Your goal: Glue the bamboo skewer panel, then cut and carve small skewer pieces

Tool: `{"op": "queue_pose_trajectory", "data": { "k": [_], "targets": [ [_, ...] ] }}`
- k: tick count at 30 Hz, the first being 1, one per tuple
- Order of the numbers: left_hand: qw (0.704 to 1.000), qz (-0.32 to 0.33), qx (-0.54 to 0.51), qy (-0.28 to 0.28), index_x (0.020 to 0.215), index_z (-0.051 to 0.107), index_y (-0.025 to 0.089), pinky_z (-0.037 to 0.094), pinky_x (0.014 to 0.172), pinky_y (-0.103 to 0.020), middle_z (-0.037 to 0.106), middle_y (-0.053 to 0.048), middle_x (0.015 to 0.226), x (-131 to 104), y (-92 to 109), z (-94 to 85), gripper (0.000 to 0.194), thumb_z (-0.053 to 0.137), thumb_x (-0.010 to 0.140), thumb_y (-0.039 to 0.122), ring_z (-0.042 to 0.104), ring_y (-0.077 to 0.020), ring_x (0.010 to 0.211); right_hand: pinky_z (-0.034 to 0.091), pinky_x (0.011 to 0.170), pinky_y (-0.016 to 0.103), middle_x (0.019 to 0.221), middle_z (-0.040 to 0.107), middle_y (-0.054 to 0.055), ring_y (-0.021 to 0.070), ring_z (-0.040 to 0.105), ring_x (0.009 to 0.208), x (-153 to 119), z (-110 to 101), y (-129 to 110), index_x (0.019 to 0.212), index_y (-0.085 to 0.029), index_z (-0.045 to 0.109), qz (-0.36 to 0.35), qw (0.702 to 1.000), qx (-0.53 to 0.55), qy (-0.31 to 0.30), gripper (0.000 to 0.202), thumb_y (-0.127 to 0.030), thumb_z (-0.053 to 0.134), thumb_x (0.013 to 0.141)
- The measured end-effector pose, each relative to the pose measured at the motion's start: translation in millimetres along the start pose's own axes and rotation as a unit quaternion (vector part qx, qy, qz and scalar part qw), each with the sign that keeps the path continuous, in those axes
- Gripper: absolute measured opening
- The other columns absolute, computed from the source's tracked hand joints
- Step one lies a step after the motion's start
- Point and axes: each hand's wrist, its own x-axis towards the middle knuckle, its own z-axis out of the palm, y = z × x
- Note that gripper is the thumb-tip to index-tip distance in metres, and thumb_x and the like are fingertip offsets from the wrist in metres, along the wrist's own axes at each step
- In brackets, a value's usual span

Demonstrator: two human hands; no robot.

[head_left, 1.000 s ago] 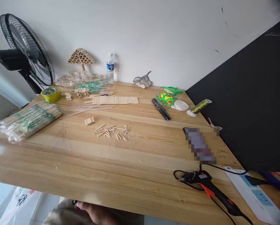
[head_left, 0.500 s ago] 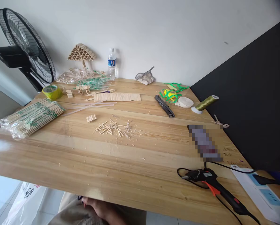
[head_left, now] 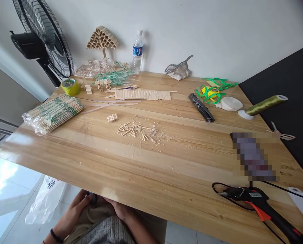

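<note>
Below the table's front edge, over my lap, my left hand (head_left: pixel 80 202) is closed on a small dark object (head_left: pixel 92 199) whose kind I cannot make out. A black band circles that wrist. Close by on the right is my right hand (head_left: pixel 118 207), its fingers mostly hidden under the table edge, so its grip does not show. On the wooden table (head_left: pixel 90 159) above them lie loose cut stick pieces (head_left: pixel 132 130) among crumbs. A small block of glued sticks (head_left: pixel 112 117) sits just left of that pile, and a flat panel of sticks (head_left: pixel 143 95) lies behind.
A hot glue gun (head_left: pixel 255 198) with its cable lies at front right, near a blurred phone-like slab (head_left: pixel 254 156). Behind are a black folding tool (head_left: pixel 201 107) and thread spool (head_left: pixel 265 105). Bagged sticks (head_left: pixel 53 113), yellow tape (head_left: pixel 70 87) and a fan (head_left: pixel 43 40) stand left.
The view has swung left and down, so things on the table appear farther right. My left hand has come into sight beside the right one, both still below the table edge.
</note>
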Motion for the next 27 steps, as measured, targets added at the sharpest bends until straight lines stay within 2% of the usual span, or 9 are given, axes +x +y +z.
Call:
{"op": "queue_pose_trajectory", "data": {
  "k": [3,6,10,13,15,17,19,24,27],
  "targets": [
    [0.996,-0.054,-0.071,-0.013,0.129,0.070,0.025,0.050,0.115,-0.045,0.071,-0.007,0.138,-8,-1,3.8,0.059,0.083,0.079,0.052,0.060,-0.0343,0.136,0.044,0.107,0.049,0.091,0.076,0.007,0.0315,0.066,0.103,4,-1,9,0.068,-0.024,0.075,-0.016,0.999,-0.013,-0.041,0.056,-0.078,0.067,0.079],
    [0.995,-0.037,-0.087,0.007,0.131,0.069,0.029,0.044,0.120,-0.042,0.067,-0.004,0.144,-9,-6,4.2,0.056,0.083,0.080,0.049,0.056,-0.0315,0.139,0.048,0.100,0.046,0.092,0.075,0.007,0.0284,0.066,0.096,8,-1,22,0.069,-0.023,0.073,-0.026,0.998,0.003,-0.057,0.056,-0.077,0.066,0.081],
    [0.998,-0.002,-0.063,-0.026,0.123,0.073,0.024,0.050,0.113,-0.043,0.072,-0.008,0.135,0,-17,2.3,0.054,0.088,0.076,0.045,0.059,-0.0355,0.133,0.051,0.092,0.044,0.090,0.074,0.008,0.0267,0.066,0.091,11,0,33,0.079,-0.021,0.075,-0.021,0.998,0.019,-0.050,0.053,-0.074,0.069,0.080],
    [0.998,0.027,-0.056,-0.015,0.120,0.073,0.020,0.056,0.101,-0.040,0.074,-0.010,0.128,8,-24,0.8,0.052,0.089,0.075,0.041,0.063,-0.0348,0.126,0.052,0.088,0.043,0.083,0.072,0.006,0.0254,0.065,0.084,9,3,28,0.078,-0.022,0.075,-0.027,0.999,0.014,-0.042,0.052,-0.073,0.069,0.081],
    [0.996,0.027,-0.083,-0.014,0.122,0.072,0.019,0.059,0.083,-0.034,0.075,-0.011,0.125,12,-27,-0.1,0.050,0.084,0.080,0.045,0.066,-0.0329,0.118,0.051,0.089,0.043,0.078,0.070,0.005,0.0248,0.064,0.082,6,4,19,0.072,-0.023,0.072,-0.033,0.998,-0.006,-0.045,0.052,-0.073,0.066,0.084],
    [0.991,0.019,-0.126,-0.045,0.120,0.073,0.017,0.054,0.064,-0.029,0.075,-0.012,0.120,15,-26,-0.6,0.049,0.079,0.083,0.049,0.069,-0.0324,0.110,0.049,0.093,0.042,0.077,0.069,0.004,0.0248,0.065,0.084,2,4,12,0.066,-0.024,0.069,-0.049,0.997,-0.036,-0.046,0.053,-0.072,0.063,0.087],
    [0.984,0.015,-0.161,-0.076,0.115,0.075,0.015,0.051,0.057,-0.029,0.077,-0.013,0.115,15,-24,-0.3,0.046,0.078,0.084,0.049,0.071,-0.0325,0.105,0.048,0.097,0.042,0.079,0.071,0.004,0.0252,0.066,0.088,0,5,9,0.064,-0.024,0.069,-0.060,0.996,-0.054,-0.040,0.054,-0.072,0.060,0.089],
    [0.985,-0.030,-0.158,-0.057,0.117,0.075,0.018,0.060,0.080,-0.038,0.080,-0.011,0.102,3,-15,4.6,0.042,0.081,0.083,0.042,0.075,-0.0307,0.098,0.055,0.090,0.044,0.081,0.075,0.006,0.0255,0.071,0.083,1,16,27,0.081,-0.023,0.074,-0.057,0.998,-0.010,-0.024,0.058,-0.079,0.063,0.083],
    [0.988,-0.025,-0.144,-0.056,0.122,0.073,0.021,0.062,0.088,-0.042,0.080,-0.009,0.102,-1,-15,3.9,0.048,0.084,0.080,0.043,0.076,-0.0316,0.101,0.059,0.081,0.044,0.077,0.075,0.007,0.0260,0.073,0.075,1,23,37,0.082,-0.022,0.074,-0.078,0.996,-0.025,0.033,0.058,-0.078,0.061,0.085]
  ]
}}
